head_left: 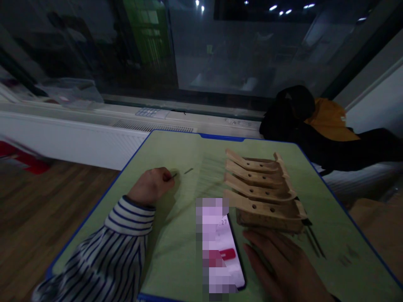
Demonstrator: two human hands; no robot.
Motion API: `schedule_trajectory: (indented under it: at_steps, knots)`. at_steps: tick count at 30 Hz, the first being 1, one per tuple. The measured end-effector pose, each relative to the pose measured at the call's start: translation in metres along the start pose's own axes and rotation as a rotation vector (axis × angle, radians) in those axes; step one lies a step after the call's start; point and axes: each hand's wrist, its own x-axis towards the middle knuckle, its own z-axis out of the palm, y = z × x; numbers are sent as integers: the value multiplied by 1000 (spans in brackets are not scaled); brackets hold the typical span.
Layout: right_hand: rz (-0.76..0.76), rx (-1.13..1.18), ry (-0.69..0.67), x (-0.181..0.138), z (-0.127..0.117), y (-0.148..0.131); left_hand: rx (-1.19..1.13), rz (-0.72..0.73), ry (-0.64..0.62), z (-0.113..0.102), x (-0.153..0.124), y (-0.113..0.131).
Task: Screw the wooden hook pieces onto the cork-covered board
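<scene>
Pinching metal pin (174,176), desk (176,243) 10 o'clock: left hand (153,184) grip clenched on it | right hand (280,264) released, flat by wooden rack (261,193) | step judged: pin pickup; lift needs steady pinch.

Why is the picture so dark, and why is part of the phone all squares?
Head view: dim room, so the table and wooden piece look murky; ceiling lights reflect in the window; the phone has its left part covered by squares, its right strip glows; left hand, closed on a pin, casts a soft shadow; the floor at left is smeared.
</scene>
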Motion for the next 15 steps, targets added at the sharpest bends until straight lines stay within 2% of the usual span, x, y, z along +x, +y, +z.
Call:
schedule_trajectory:
  at_steps: [5,9,15]
  knots:
    - [-7,24,45,3,-5,2,-42,18,19,-1,-4,0]
    - [-13,28,60,3,-6,2,-163,94,-24,-2,-7,2]
    - [-7,33,83,2,-5,2,-344,184,-15,-2,-21,20]
